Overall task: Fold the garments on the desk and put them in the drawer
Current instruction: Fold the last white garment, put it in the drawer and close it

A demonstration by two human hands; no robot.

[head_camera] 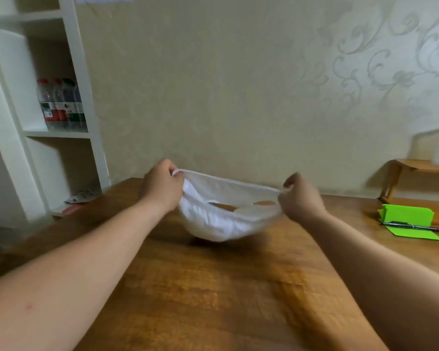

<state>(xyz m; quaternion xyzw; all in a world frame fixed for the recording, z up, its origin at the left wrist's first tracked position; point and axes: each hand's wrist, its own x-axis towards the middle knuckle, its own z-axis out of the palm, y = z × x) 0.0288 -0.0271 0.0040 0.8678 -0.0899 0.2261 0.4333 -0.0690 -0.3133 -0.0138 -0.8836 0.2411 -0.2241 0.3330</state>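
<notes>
A small white garment (pixel 221 219) hangs stretched between my two hands just above the wooden desk (pixel 200 287), near its far edge. My left hand (pixel 161 187) pinches the garment's left end at the waistband. My right hand (pixel 300 198) pinches the right end. The cloth sags in the middle, and its lowest part is close to the desk top or touching it. Two openings in the fabric show the desk behind. No drawer is in view.
Green folded paper (pixel 408 221) with a pen (pixel 413 227) on it lies at the desk's right. A small wooden stand (pixel 413 168) is at the far right. A white shelf unit (pixel 61 133) at left holds water bottles (pixel 61 105). A patterned wall is behind the desk.
</notes>
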